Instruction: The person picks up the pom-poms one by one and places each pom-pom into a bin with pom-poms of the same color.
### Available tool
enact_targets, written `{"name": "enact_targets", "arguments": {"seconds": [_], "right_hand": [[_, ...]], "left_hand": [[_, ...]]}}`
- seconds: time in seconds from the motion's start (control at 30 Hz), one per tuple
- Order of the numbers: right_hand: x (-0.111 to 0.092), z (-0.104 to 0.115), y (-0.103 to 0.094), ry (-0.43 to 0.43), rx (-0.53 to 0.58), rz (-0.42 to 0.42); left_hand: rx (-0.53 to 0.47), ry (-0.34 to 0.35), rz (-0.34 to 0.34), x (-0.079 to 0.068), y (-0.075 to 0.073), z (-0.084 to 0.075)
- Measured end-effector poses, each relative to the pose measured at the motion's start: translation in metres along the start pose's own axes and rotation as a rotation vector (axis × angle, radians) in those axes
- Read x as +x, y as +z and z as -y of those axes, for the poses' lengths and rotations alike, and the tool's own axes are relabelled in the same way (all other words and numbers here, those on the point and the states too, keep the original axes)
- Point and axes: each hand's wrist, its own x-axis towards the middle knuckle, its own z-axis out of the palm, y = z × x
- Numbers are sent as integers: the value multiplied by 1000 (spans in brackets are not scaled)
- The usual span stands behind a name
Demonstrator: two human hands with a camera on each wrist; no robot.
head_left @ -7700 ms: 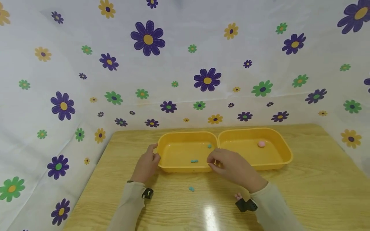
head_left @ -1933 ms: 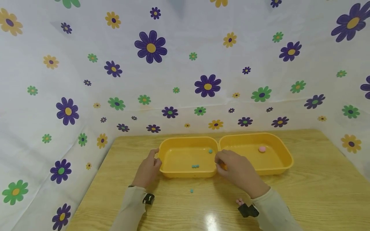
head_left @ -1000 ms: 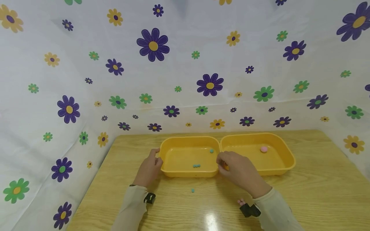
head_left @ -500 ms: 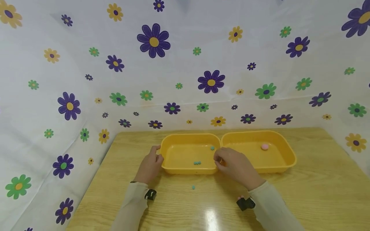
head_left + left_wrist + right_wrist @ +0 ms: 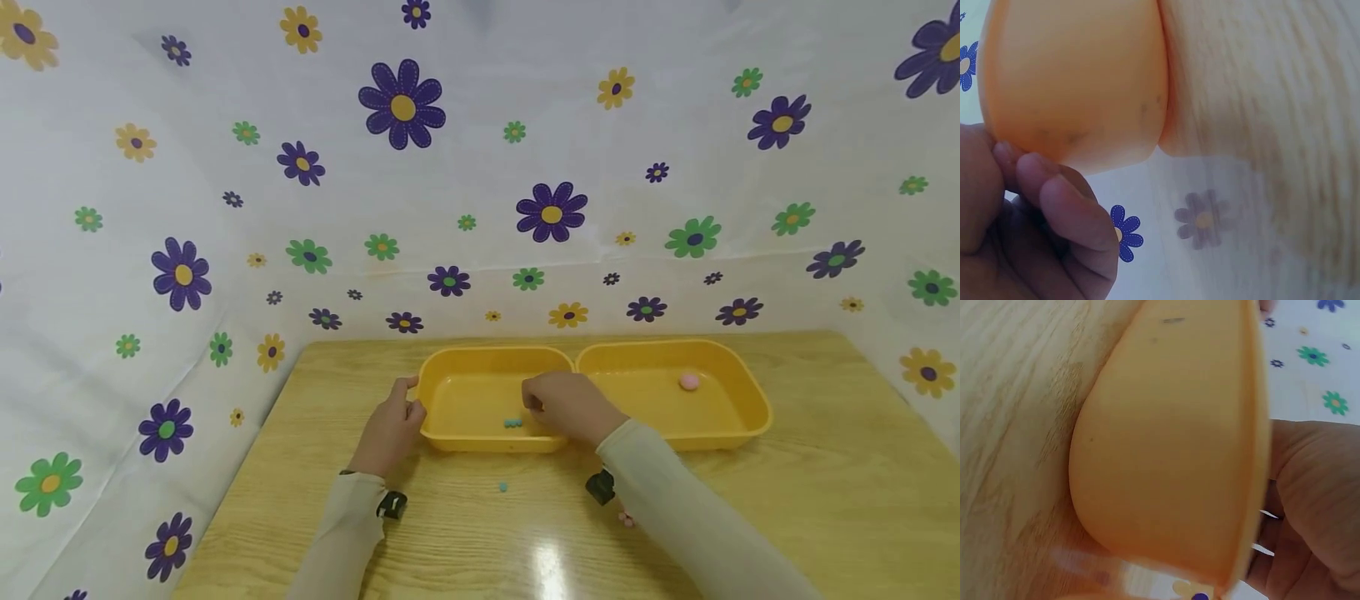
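My left hand [image 5: 388, 429] grips the left end of the left yellow tray [image 5: 480, 444], its curled fingers close against the rim in the left wrist view. My right hand [image 5: 564, 402] reaches over the same tray's right part, palm down with fingers bent. Its fingertips are hidden, and I cannot tell whether they pinch anything. Just left of it, a short row of small turquoise balls [image 5: 513, 423] lies on the tray floor. One more turquoise ball [image 5: 503, 487] is on the table in front. In the right wrist view the tray wall [image 5: 1166, 437] hides the fingers.
A second yellow tray [image 5: 720, 442] stands right beside the first, with a pink ball [image 5: 688, 382] in it. Small pink balls [image 5: 626, 518] lie clustered by my right forearm. Behind the wooden table [image 5: 450, 542] hangs a flower-print cloth [image 5: 465, 175].
My right hand has moved left from the rim between the trays into the left tray, covering a lone turquoise ball there. Of two turquoise balls on the table earlier, one shows now. Left hand stays put.
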Motion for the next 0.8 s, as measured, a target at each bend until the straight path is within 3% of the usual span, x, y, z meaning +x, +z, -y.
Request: {"name": "enact_targets", "arguments": {"seconds": [0.27,0.8], "right_hand": [[21,-8,15,-63,40,74],[28,-6,21,-102,77,138]], "left_hand": [[-10,-3,2,-1,0,-3],[9,-25,1,-1,-1,-4]]}}
